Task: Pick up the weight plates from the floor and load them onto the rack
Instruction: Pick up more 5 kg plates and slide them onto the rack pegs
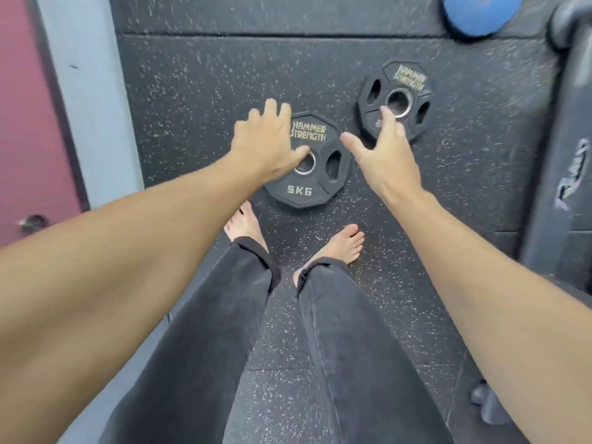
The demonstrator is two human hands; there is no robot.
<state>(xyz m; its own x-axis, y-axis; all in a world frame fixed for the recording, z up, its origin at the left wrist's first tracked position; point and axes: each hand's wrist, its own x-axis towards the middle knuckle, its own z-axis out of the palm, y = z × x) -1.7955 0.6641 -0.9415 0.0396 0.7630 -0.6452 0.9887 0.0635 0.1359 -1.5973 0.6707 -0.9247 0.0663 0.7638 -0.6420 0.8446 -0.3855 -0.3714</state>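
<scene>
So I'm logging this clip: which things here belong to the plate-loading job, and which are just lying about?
Job: nearer black 5 kg plate, farther black plate, left hand, right hand.
Lying about: blue disc, maroon door.

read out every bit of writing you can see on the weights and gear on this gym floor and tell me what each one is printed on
"HAMMER STRENGTH": near black plate, above its centre hole.
"5KG": same plate, below the hole.
"HAMMER STRENGTH": far black plate, blurred but legible.
Pale marking on the far plate's lower part: mostly hidden by the right hand, unreadable.
White lettering on the dark equipment at the right edge: too blurred to read.
Blue plate: no text visible.
</scene>
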